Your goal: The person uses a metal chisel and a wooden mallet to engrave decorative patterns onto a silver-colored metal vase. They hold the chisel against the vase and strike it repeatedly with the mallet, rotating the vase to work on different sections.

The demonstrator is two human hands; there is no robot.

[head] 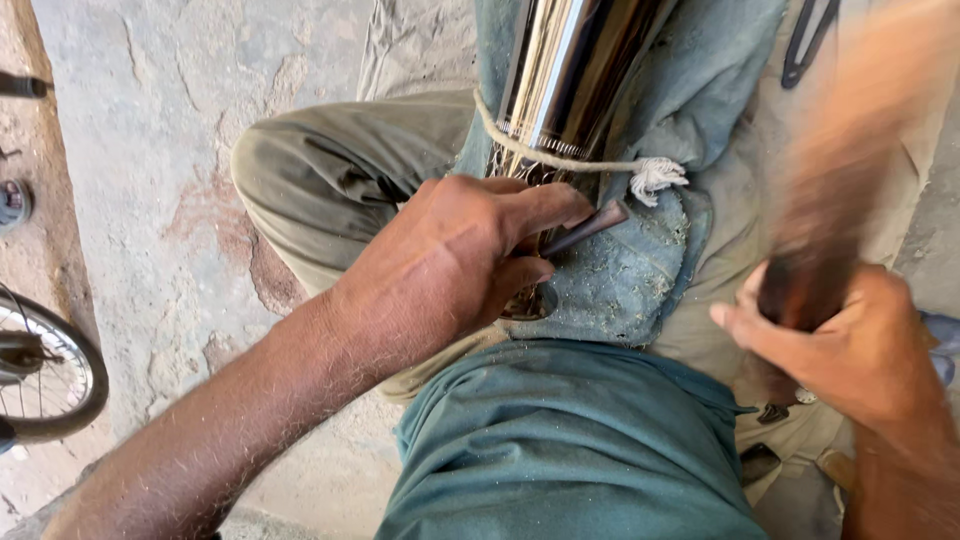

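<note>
While our left hand (450, 265) pinches a dark chisel (585, 228) against the shiny metal tube (570, 70), our right hand (860, 345) grips a blurred wooden mallet (835, 200) beside it. We rest the tube, tied with cord (560, 160), on blue cloth (630, 275) across our lap.

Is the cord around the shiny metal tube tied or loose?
Tied: the cord wraps the tube and ends in a frayed knot at its right.

Left hand (455, 262) reaches in from the lower left, forearm stretched out, fingers curled tight with the thumb pressed forward. Right hand (850, 345) sits low on the right, fisted shut, wrist bent upward, knuckles facing the camera.
</note>
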